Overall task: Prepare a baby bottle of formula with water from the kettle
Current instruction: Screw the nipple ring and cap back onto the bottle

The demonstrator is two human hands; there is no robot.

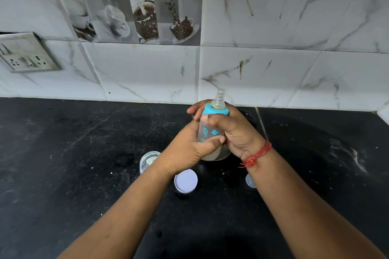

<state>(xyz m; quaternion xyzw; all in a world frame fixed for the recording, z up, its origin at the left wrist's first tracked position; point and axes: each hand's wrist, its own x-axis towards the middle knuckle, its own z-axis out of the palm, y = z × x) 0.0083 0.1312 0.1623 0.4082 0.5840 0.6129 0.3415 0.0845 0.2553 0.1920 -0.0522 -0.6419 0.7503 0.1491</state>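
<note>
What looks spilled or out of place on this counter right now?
White specks and smears dust the black counter, most heavily at the far right. A white lid lies loose near the small jar. The baby bottle itself looks closed and intact.

One head-worn wide-angle view looks forward and down along both forearms onto a black counter [63, 153], close enough that the arms fill the lower frame (straight lines bow toward the edges). It faces a marble-tiled wall [273, 27] with a switch plate [25, 52] at left
</note>
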